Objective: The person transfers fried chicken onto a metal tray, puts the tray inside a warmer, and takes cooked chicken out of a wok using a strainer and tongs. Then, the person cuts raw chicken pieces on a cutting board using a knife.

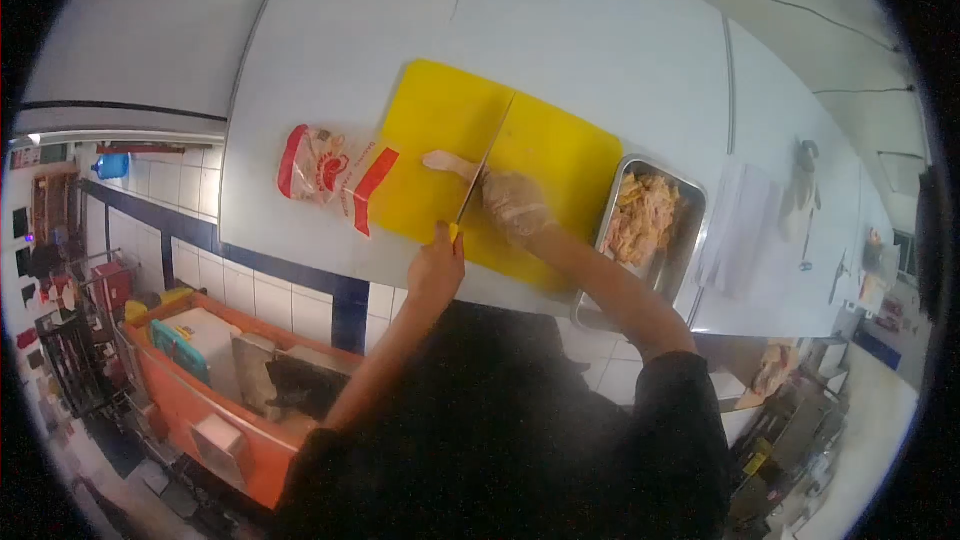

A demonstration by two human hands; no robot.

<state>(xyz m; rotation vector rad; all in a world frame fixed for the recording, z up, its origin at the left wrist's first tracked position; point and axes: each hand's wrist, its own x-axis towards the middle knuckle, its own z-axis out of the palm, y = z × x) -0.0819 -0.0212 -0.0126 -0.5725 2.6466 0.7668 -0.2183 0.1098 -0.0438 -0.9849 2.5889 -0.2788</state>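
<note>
My left hand (437,268) is closed round the yellow handle of a long knife (493,140). Its blade slants across a yellow cutting board (420,100), over or against a pale piece of raw chicken (448,162), perhaps a leg. To the right of the blade, my right hand (515,205) wears a clear plastic glove and presses on the chicken. The gloved fingers hide that end of the meat. Right of the board is a metal tray (698,225) with raw chicken pieces (645,218) in it.
A red-and-clear plastic chicken bag (318,165) lies left of the board, its printed flap (372,190) touching the board's edge. Papers (742,225) lie on the white table (590,20) beyond the tray. An orange container (230,405) stands below on the left.
</note>
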